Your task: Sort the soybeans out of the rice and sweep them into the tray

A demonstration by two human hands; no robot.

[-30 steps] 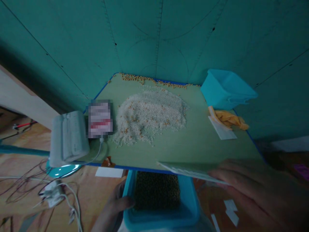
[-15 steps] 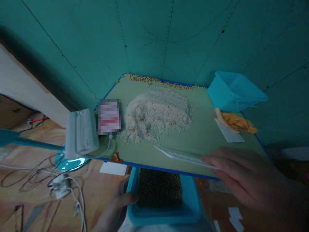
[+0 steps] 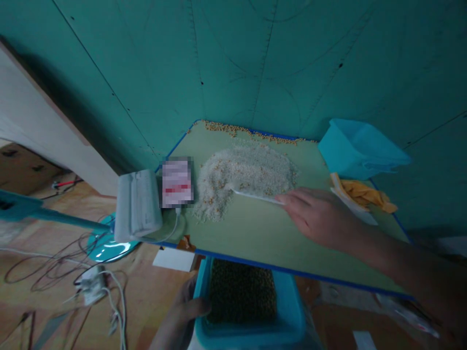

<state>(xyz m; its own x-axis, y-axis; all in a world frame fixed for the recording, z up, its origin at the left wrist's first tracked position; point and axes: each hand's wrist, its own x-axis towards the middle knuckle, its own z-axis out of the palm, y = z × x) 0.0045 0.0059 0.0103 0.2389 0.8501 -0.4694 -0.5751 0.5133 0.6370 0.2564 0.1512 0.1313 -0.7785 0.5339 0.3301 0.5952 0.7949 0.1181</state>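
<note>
Grain heap point(image 3: 255, 167) could scatter if right hand point(image 3: 314, 212), fingers clamped on white strip point(image 3: 257, 196), pushes hard; left hand point(image 3: 186, 307), fingers gripping near blue tub point(image 3: 292, 308), could tilt it.

at lower centre, the blue rectangular plastic tub point(image 3: 251, 335) hides most fingers of the bare left hand point(image 3: 185, 309); left of centre, the pink-and-white rectangular panel point(image 3: 177, 182) is pixelated.
</note>
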